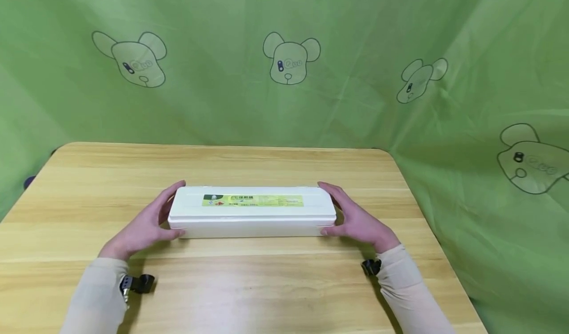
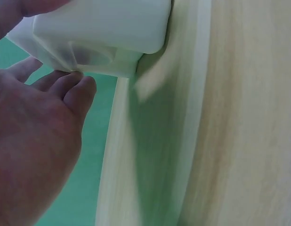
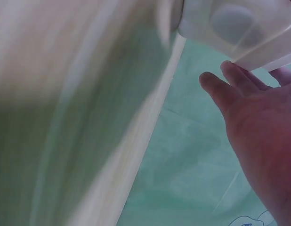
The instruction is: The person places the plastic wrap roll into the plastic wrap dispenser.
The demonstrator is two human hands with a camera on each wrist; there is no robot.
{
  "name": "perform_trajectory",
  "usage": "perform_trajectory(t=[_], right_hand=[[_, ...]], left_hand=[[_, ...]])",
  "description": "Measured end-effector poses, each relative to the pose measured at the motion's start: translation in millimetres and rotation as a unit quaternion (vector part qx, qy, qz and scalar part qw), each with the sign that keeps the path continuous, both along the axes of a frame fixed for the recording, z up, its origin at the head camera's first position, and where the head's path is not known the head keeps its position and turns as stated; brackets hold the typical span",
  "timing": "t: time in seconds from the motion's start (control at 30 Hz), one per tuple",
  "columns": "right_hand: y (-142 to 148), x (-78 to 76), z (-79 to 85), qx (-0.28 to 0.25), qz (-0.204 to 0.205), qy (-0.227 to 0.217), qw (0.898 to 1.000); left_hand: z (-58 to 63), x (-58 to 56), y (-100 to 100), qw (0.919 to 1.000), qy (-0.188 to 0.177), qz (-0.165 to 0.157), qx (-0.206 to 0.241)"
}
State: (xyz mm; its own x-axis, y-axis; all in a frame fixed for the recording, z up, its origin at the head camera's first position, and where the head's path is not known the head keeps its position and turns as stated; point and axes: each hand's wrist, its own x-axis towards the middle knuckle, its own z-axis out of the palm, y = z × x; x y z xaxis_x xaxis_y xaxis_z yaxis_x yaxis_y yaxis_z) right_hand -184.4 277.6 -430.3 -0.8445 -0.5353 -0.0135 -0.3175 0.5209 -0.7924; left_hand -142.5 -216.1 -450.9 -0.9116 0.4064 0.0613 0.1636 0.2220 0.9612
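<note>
A long white cling film box (image 1: 251, 228) with a yellow-green label (image 1: 253, 200) on its lid lies crosswise in front of me in the head view, its lid down. My left hand (image 1: 144, 225) grips the left end, thumb on the near side and fingers round the far corner. At the opposite end my right hand (image 1: 359, 221) holds it the same way. Each wrist view shows one end of the white box (image 2: 98, 23) between thumb and fingers; a round dark shape shows through the end wall in the right wrist view.
The box is over a light wood-grain table (image 1: 249, 284). Green cloth (image 1: 213, 111) printed with mouse-like heads hangs behind the table and along its right side. A black wrist camera (image 1: 143, 283) is strapped at the left sleeve, another camera (image 1: 371, 267) at the right.
</note>
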Motion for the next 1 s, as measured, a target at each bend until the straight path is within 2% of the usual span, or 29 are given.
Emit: perform_trajectory(t=[0.23,0.4,0.7,1.0], right_hand=[[1.8,-0.5,0.1,0.006,-0.006,-0.009,1.000],[0.3,-0.8,-0.4,-0.012,-0.011,-0.014,1.000],[-1.1,-0.7,0.7,0.032,-0.004,0.047,0.998],[-0.6,3.3,1.7,0.055,0.013,0.103,0.993]], left_hand=[[-0.2,0.1,-1.0,1.0000,0.006,-0.001,0.001],[1.0,1.9,-2.1,0.9998,0.015,0.004,-0.010],[-0.1,3.2,-3.2,0.9985,0.013,0.017,-0.050],[1.0,3.2,-2.9,0.9979,0.024,0.014,-0.058]])
